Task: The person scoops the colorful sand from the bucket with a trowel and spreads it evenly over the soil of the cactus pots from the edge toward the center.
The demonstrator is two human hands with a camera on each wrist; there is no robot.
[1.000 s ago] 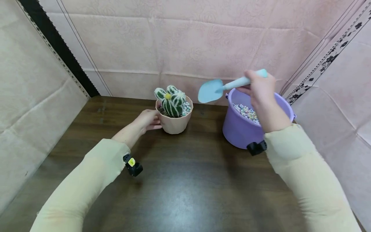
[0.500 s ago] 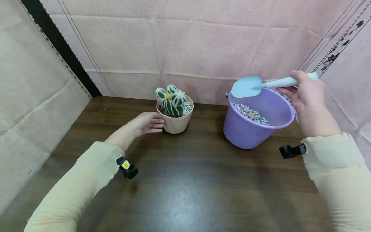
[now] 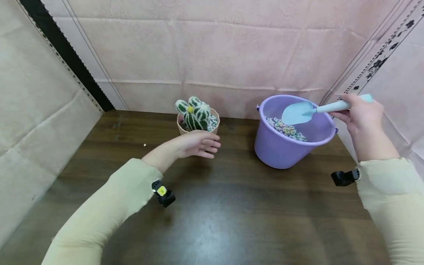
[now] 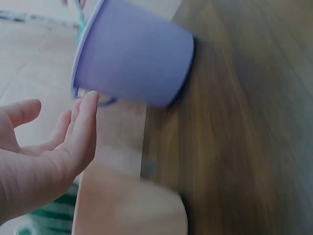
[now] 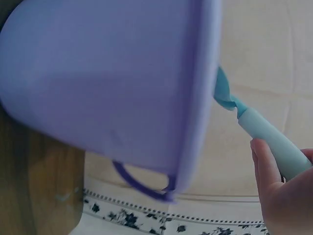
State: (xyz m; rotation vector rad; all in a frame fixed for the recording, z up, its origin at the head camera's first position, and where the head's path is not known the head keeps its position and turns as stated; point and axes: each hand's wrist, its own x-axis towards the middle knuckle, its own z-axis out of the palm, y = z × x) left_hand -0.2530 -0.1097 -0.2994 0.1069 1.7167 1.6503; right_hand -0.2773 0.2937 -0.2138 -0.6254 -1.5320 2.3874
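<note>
My right hand (image 3: 362,114) grips the light-blue handle of a small trowel (image 3: 298,112), whose blade hangs over the opening of a purple bucket (image 3: 279,154). Small multicoloured pebbles (image 3: 286,129) lie inside that bucket. In the right wrist view the trowel (image 5: 274,139) reaches behind the bucket rim (image 5: 195,98). My left hand (image 3: 195,144) is in front of a beige pot (image 3: 214,129), hiding much of it, with fingers extended and nothing held. A green-and-white cactus (image 3: 195,115) with a yellow spot stands in the pot. The left wrist view shows the left palm (image 4: 54,161) with its fingers apart.
A dark wooden table (image 3: 212,221) carries the pot and the bucket. One small white pebble (image 3: 144,145) lies on the table left of the pot. Pale cloth (image 3: 215,55) covers the wall behind; more cloth hangs at both sides.
My right hand has moved right with the trowel, and its blade has lowered into the bucket's mouth. My left hand has left the pot's side and shifted right, in front of it.
</note>
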